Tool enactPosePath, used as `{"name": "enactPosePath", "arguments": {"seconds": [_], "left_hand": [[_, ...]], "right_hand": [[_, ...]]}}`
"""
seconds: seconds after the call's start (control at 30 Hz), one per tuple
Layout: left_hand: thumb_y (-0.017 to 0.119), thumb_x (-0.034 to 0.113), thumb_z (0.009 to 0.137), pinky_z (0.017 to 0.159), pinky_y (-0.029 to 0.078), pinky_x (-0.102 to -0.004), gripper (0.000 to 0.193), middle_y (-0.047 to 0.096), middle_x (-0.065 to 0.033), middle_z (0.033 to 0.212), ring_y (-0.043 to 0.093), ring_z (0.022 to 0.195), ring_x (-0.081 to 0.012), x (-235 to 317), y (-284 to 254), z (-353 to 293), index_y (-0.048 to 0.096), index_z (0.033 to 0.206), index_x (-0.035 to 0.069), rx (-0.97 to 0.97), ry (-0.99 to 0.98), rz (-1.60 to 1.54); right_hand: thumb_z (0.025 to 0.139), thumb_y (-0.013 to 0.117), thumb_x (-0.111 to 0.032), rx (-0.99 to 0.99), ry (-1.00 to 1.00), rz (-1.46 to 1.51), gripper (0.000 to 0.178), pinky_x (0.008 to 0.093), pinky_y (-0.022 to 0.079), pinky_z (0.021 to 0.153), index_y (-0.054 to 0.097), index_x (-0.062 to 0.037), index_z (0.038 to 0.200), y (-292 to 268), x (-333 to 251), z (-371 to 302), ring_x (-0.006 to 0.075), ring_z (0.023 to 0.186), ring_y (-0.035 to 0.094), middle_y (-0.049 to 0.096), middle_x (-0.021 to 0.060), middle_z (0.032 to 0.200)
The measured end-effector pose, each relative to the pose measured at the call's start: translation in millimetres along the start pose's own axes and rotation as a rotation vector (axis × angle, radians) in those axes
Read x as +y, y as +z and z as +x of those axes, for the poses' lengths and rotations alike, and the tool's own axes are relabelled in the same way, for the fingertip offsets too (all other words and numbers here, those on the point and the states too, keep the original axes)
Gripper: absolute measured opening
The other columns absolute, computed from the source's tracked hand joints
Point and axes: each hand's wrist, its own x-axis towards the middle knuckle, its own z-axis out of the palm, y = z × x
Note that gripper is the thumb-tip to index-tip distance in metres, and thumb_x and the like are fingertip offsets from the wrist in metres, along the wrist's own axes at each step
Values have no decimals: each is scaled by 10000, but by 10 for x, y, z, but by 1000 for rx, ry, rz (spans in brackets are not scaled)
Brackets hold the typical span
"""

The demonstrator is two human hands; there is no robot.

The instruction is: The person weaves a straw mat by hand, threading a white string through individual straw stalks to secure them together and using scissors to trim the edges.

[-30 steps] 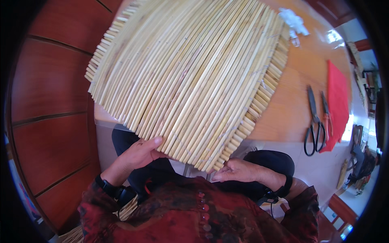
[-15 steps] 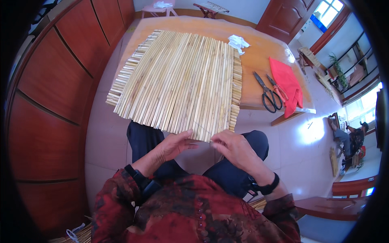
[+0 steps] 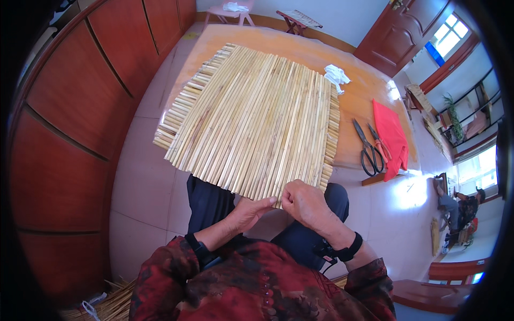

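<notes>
A mat of pale yellow reed stalks (image 3: 251,123), laid side by side, rests on the table with its near edge overhanging toward my knees. Under it, more stalks poke out crosswise at the left and right sides. My left hand (image 3: 249,214) grips the near edge, thumb on top and fingers mostly hidden beneath. Just right of that thumb, my right hand (image 3: 307,203) is closed, knuckles up, against the same edge. Whatever it pinches is hidden by the fingers.
On the orange table (image 3: 350,120) to the right lie black scissors (image 3: 370,156), red-handled pliers (image 3: 380,143) and a red cloth (image 3: 390,136). White tissue (image 3: 336,76) sits by the mat's far right corner. Wooden cabinets (image 3: 69,80) line the left; loose stalks (image 3: 118,304) lie lower left. Another person (image 3: 467,208) sits far right.
My right hand has moved up onto the mat's edge and closed further; the thin dark strand seen near it earlier no longer shows. The left thumb now presses the edge. The whole view has shifted.
</notes>
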Motion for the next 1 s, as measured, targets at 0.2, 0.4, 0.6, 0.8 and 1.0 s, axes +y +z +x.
{"name": "enactPosePath", "arguments": {"seconds": [0.2, 0.4, 0.6, 0.8, 1.0], "left_hand": [[586, -6, 830, 899, 468, -358, 440, 541, -82, 1165, 549, 1048, -191, -29, 15, 49, 435, 1242, 39, 36, -3, 5], [579, -11, 832, 900, 474, -378, 475, 509, -94, 1203, 532, 1078, -204, -17, 18, 69, 396, 1268, 35, 22, -28, 24], [590, -5, 830, 853, 503, -362, 425, 541, -75, 1137, 557, 1015, -177, -19, 28, 64, 444, 1227, 38, 24, -22, 8], [572, -14, 834, 849, 509, -408, 437, 528, -87, 1148, 550, 1029, -192, -14, 68, 47, 421, 1239, 48, 35, -38, 2], [572, -15, 829, 844, 511, -429, 487, 517, -110, 1171, 548, 1050, -226, -32, 18, 62, 378, 1271, 43, 36, -23, 61]], "right_hand": [[754, 558, -136, 135, 17, -149, 127, 431, 495, 578, 538, -13, 779, 30, -48, -35, 344, 646, 604, 560, 173, 764], [724, 575, -105, 127, -14, -99, 104, 420, 493, 564, 537, -12, 749, 60, 10, 1, 330, 626, 602, 567, 172, 703], [772, 592, -103, -39, 199, 442, 103, 278, 440, 533, 569, -4, 783, -171, 82, -10, 130, 572, 543, 554, 57, 629], [794, 607, -180, -44, 128, 536, 194, 280, 450, 584, 588, 12, 783, -119, 177, 106, 151, 620, 572, 572, 78, 632], [826, 611, -252, -403, 138, 697, 249, 260, 441, 570, 625, -6, 784, -296, 212, 173, 138, 588, 553, 572, 72, 618]]}}
